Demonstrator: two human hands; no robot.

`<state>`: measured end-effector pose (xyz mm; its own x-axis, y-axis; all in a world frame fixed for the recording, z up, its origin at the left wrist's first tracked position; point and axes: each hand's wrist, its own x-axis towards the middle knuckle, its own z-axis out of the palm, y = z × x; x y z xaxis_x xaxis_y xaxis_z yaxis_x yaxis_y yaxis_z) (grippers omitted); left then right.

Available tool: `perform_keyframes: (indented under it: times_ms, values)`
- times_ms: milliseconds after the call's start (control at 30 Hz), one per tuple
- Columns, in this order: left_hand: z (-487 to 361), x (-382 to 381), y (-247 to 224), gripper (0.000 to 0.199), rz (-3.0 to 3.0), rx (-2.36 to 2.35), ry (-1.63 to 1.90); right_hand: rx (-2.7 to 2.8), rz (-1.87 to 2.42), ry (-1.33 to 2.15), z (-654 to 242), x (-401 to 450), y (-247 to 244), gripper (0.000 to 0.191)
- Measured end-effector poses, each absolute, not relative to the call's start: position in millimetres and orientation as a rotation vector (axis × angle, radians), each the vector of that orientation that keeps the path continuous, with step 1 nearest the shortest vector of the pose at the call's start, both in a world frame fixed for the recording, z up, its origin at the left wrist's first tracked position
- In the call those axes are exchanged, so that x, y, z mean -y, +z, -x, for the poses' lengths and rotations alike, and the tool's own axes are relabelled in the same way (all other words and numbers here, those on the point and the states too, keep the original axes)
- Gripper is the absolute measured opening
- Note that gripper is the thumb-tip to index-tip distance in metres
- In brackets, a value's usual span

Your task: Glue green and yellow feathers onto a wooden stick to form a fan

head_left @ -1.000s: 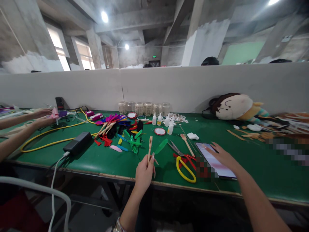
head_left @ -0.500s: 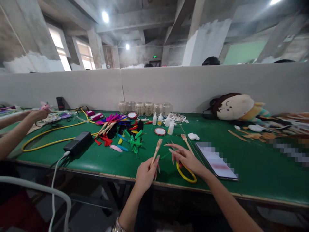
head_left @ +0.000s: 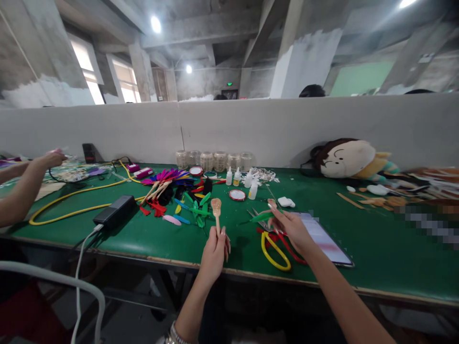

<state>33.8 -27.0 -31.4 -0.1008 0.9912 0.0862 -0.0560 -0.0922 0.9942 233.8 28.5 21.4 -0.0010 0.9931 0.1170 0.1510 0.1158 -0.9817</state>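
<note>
When scanning outward from the left hand (head_left: 214,251), locate the wooden spoon (head_left: 216,208) first: upright, speckled bowl uppermost, gripped at the handle by curled fingers above the near part of the green table (head_left: 154,246). Next, note the green feather (head_left: 261,217) pinched between thumb and fingertips of the right hand (head_left: 292,231), pointing toward the spoon, well apart from it. Observe the second spoon (head_left: 272,202), mostly hidden behind that hand. Find the scissors (head_left: 264,246) lying between both hands, and the phone (head_left: 326,240) just beyond the right wrist, partly pixelated, display unreadable. Farther back, find small white bottles (head_left: 237,177), one yellow-labelled, and glass jars (head_left: 207,162); cannot read markings on either. Left of the spoon, locate loose feathers (head_left: 201,210), feather-tipped sticks (head_left: 159,190) and a black adapter (head_left: 115,211). At far left, see a co-worker's hands (head_left: 53,159), forearms cut off, contents hard to make out. At far right, note a plush doll (head_left: 347,160) against the partition (head_left: 233,126).
</note>
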Motion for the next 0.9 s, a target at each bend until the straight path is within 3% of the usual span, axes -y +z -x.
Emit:
perform_keyframes:
  times_ms: [367, 900]
  values:
    - [-29.8, 38.5, -18.2, 0.032, -1.456, -1.382, 1.206, 1.484, 1.161, 1.394, -206.0, -18.3, 18.9, 0.043]
    - [-32.1, 31.5, -17.2, 0.030, -1.306, -1.022, 1.277, 1.528, 1.172, 1.280, -207.6, -19.0, 19.8, 0.050]
